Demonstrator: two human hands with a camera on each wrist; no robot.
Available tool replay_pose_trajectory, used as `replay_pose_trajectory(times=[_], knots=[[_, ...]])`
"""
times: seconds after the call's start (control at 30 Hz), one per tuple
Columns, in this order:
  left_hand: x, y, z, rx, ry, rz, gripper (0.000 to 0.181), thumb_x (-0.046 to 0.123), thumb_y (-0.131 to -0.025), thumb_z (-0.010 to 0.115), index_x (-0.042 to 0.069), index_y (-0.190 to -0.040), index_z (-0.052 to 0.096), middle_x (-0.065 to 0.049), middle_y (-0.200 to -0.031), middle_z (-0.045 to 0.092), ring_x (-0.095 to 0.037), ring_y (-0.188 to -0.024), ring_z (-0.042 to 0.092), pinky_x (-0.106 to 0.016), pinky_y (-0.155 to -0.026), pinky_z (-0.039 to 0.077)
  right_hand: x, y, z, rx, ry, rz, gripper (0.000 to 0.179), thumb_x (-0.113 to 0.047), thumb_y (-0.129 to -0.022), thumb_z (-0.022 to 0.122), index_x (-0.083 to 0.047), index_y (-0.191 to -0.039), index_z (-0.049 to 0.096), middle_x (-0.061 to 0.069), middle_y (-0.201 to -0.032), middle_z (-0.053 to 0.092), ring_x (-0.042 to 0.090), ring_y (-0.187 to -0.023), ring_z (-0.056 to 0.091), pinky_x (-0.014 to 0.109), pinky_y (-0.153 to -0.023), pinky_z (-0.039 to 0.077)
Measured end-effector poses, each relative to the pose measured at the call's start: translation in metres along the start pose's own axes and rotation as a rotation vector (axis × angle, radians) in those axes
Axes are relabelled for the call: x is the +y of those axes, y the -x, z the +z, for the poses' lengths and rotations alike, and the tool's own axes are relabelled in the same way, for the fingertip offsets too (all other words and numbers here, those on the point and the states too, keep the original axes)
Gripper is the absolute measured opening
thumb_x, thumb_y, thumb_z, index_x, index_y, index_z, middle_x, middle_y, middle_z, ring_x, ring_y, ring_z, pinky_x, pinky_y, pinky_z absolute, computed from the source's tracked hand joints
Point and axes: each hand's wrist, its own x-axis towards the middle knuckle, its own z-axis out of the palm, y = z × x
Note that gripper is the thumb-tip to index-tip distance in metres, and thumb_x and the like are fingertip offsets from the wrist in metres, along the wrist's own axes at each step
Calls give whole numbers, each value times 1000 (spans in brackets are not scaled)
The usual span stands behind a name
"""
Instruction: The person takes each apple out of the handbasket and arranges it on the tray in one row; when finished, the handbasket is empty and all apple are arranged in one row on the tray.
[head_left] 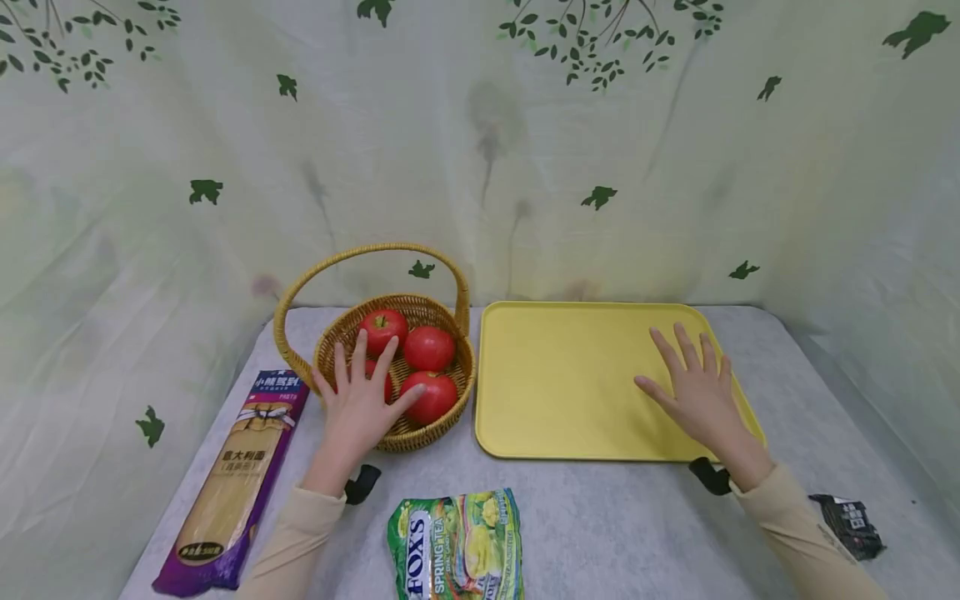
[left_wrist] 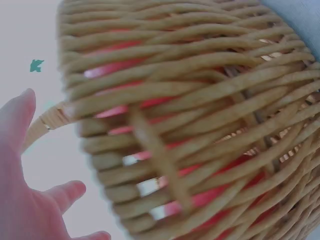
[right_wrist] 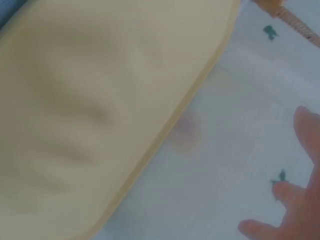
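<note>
My left hand (head_left: pixel 358 408), fingers spread, hovers at the near left side of a wicker basket (head_left: pixel 416 438) with a tall arched handle. Several red apples (head_left: pixel 429 348) lie inside; the hand partly hides one of them. In the left wrist view the basket's woven wall (left_wrist: pixel 200 110) fills most of the picture, with red showing through the gaps. My right hand (head_left: pixel 701 400), also with spread fingers, is over the right part of a yellow tray (head_left: pixel 562 383) and holds nothing. Its shadow falls on the tray in the right wrist view.
A purple pack of pasta (head_left: pixel 240 475) lies along the table's left side. At the near middle is a green bag of Fox's candy (head_left: pixel 457 546). A small black packet (head_left: pixel 849 525) lies right of the right forearm. Behind the table hangs a leaf-patterned curtain (head_left: pixel 480 150).
</note>
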Motion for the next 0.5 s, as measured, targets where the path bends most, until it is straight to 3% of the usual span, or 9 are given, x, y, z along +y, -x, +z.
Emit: replay_pose_trajectory(times=[0.13, 0.3, 0.5], knots=[[2, 7, -9, 8, 38, 26, 86, 67, -86, 51, 21, -153, 25, -17, -158, 2, -47, -139, -9, -72, -100, -10, -20, -11, 0, -11, -126, -106, 76, -44, -95, 57, -17, -154, 18, 23, -154, 14, 52, -137, 9, 72, -101, 10], [2, 21, -27, 14, 142, 70, 81, 59, -88, 57, 23, -153, 25, -16, -158, 5, -45, -140, -4, -72, -103, 0, -56, -26, 2, -84, -376, -232, 75, -34, -94, 62, -18, -154, 20, 16, -155, 19, 40, -139, 17, 64, -105, 19], [-12, 42, -43, -18, 362, 62, 73, 44, -91, 62, 24, -152, 27, -12, -158, 10, -42, -140, 9, -74, -97, 21, -99, -48, 13, -213, -679, -369, 69, -25, -95, 62, -22, -152, 24, 3, -153, 29, 27, -134, 36, 49, -106, 32]])
